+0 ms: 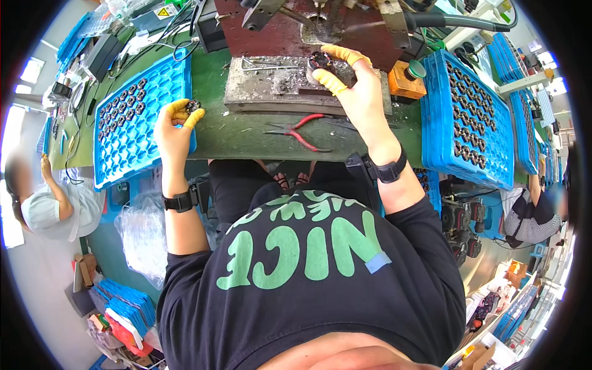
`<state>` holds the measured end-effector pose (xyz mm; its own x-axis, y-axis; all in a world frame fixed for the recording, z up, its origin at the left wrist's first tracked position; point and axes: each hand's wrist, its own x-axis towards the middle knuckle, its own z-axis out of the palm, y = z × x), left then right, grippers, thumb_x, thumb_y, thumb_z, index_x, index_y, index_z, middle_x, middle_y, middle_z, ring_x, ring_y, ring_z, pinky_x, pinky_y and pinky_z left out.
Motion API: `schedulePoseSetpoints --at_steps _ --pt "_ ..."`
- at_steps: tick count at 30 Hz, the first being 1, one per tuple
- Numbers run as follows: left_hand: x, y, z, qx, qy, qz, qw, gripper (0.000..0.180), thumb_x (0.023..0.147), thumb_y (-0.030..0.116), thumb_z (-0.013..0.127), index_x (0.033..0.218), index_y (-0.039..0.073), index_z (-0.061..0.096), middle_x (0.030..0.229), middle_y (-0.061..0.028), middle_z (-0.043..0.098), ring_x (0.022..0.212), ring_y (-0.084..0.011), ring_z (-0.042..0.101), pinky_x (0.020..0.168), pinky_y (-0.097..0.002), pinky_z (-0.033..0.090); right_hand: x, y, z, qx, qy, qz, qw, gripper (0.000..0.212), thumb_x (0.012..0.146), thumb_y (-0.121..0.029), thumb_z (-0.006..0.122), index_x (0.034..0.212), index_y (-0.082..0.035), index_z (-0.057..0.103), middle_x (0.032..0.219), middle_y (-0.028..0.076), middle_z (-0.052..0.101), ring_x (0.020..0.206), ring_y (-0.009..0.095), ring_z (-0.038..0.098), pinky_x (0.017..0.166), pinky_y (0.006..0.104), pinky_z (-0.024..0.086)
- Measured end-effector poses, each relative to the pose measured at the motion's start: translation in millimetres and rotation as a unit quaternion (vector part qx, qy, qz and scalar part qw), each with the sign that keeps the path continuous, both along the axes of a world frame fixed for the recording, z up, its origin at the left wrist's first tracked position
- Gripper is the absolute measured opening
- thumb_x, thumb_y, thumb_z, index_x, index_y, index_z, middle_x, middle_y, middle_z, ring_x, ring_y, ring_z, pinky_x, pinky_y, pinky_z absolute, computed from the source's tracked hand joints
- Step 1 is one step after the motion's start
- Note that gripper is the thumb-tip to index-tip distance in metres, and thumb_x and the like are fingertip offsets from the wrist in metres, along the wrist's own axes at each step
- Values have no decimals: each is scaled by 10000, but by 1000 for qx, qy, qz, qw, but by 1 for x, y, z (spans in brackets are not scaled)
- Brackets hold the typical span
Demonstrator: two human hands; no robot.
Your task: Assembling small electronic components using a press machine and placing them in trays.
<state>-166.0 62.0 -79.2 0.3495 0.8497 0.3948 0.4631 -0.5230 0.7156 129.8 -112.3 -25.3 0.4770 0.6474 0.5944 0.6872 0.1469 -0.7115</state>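
A dark ring-shaped motor stator [320, 60] sits between the thumb and forefinger of the right hand [361, 87], which grasps it over the steel block [246, 92]; whether it touches the block I cannot tell. The left hand [172, 127] pinches a second stator [193, 106] at the right edge of the left blue tray [147, 140], which carries rows of similar stators [123, 108]. Yellow finger cots [330, 81] cover fingertips of both hands. Red-handled pliers [308, 119] lie on the green bench [228, 142] in front of the block. Right of it stand an orange container [402, 88] with a green lid [417, 68] and another blue tray [502, 148] of stators; behind it is a reddish-brown machine plate [262, 37]
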Motion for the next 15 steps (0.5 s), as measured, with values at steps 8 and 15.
schedulePoseSetpoints --at_steps 8,15 --pt "1 0 -1 -1 -24 -6 1000 384 715 144 851 1037 25 677 879 -43 673 711 -104 608 677 -239 490 0 -6 8 10 -68 -15 998 485 659 -242 874 1064 -47 693 1023 100 694 1047 255 598 932 360 460" --pt "1 2 -5 -4 -33 -14 999 377 720 138 846 1040 28 680 883 -42 669 711 -104 607 680 -242 493 4 -5 7 39 -94 -25 994 445 669 -196 864 1073 -88 710 996 80 677 966 225 608 864 338 480"
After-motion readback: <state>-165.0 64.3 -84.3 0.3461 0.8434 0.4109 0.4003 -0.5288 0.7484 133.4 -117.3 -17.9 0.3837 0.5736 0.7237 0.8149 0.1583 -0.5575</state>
